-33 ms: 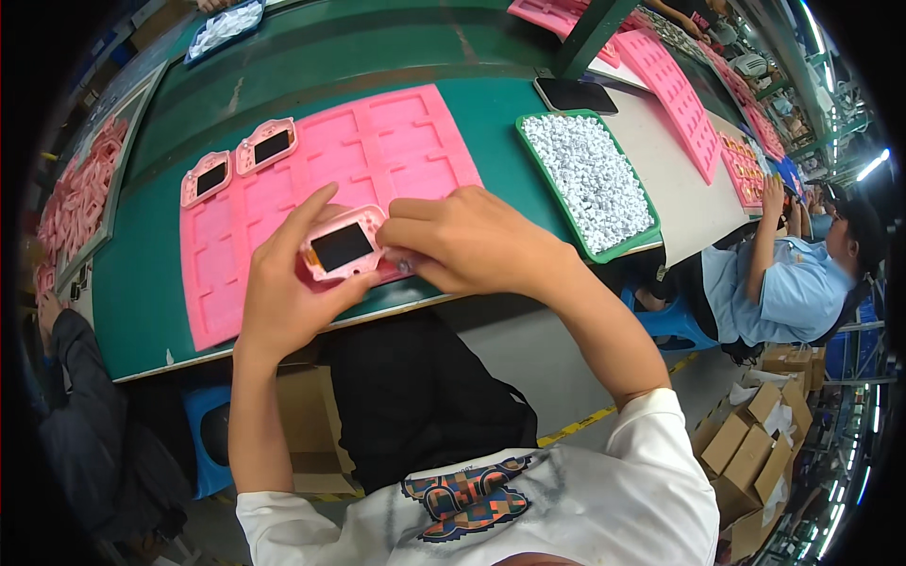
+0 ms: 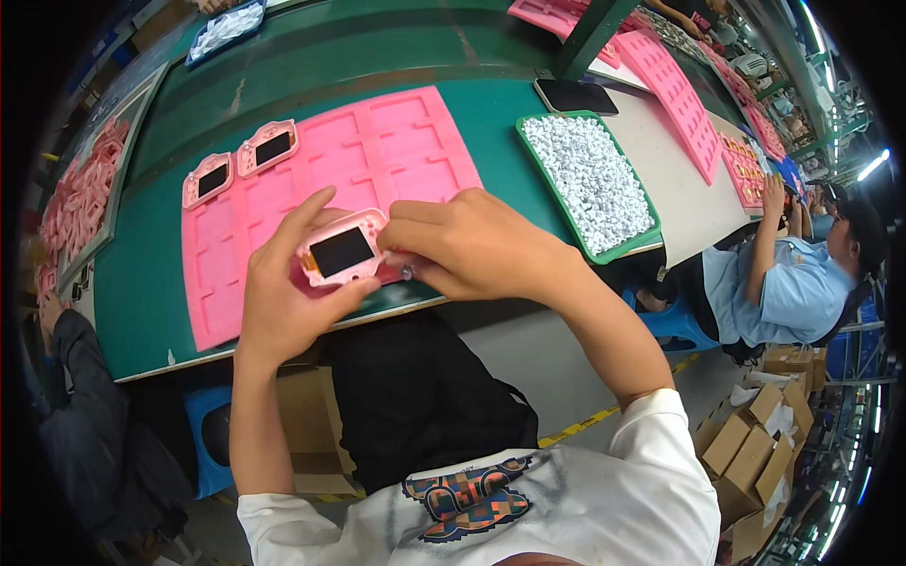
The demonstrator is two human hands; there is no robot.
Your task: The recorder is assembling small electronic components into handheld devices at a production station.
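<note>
My left hand (image 2: pixel 288 274) holds a pink handheld game console front shell (image 2: pixel 342 253) with a dark screen, its thumb and fingers around the edges, above the near part of a pink moulded tray (image 2: pixel 330 156). Close against the shell's right side is my right hand (image 2: pixel 453 241), its fingers pinched together. A small, shiny greyish bit shows at those fingertips, too small to name. Two similar pink shells with screens, one nearer the left edge (image 2: pixel 208 181) and one beside it (image 2: pixel 268 148), lie in the tray's far left pockets.
A green tray of small white parts (image 2: pixel 590 184) stands to the right, with a black phone (image 2: pixel 576 96) behind it. Pink shells (image 2: pixel 85 193) fill a bin at left. A green post (image 2: pixel 593 38) rises at the back. A person in light blue (image 2: pixel 788 288) sits at right.
The shell in my left hand has tilted slightly, and my right fingertips have shifted a little at its right edge. The shells in the tray look the same.
</note>
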